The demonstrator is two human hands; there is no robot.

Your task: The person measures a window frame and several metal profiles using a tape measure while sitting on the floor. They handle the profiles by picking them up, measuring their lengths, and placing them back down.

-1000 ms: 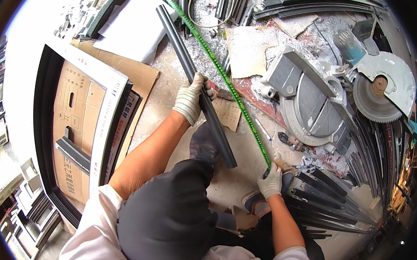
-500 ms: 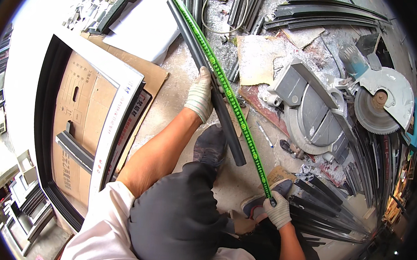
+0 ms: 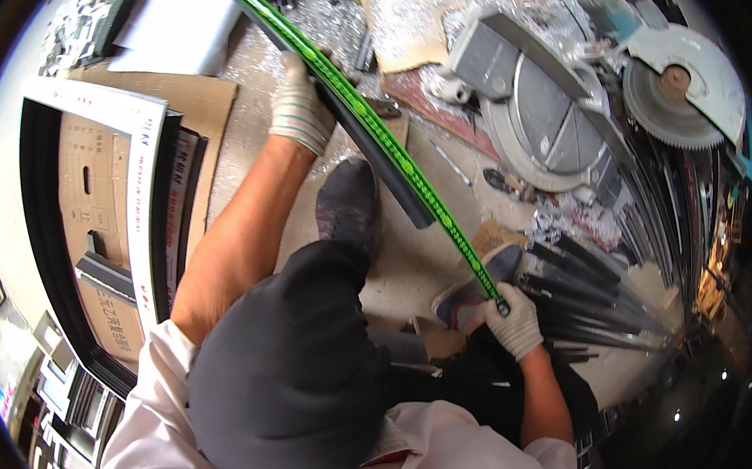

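My left hand (image 3: 301, 105), in a pale striped work glove, is wrapped round a long black profile bar (image 3: 395, 190), thumb on its near side. Along the bar's right side runs the bright green blade of a tape measure (image 3: 456, 231), slanting from the upper left down to the right. The blade's lower end sits in my gloved right hand (image 3: 516, 323), fingers closed round it; a small dark end pokes out beside the thumb. The bar stops short of that hand. Its far end is partly hidden under the blade.
A mitre saw (image 3: 536, 128) with a round toothed blade (image 3: 664, 102) stands at the right. Bundles of black profiles (image 3: 599, 289) lie below it. On the left, a white-and-black frame (image 3: 143, 192) rests over cardboard (image 3: 204, 100). A pen (image 3: 451, 164) lies on the floor.
The view has shifted, so the saw and floor items sit higher and further left. The bar and tape slant more toward the left, and the blade now lies closer over the bar. Both grips stay closed.
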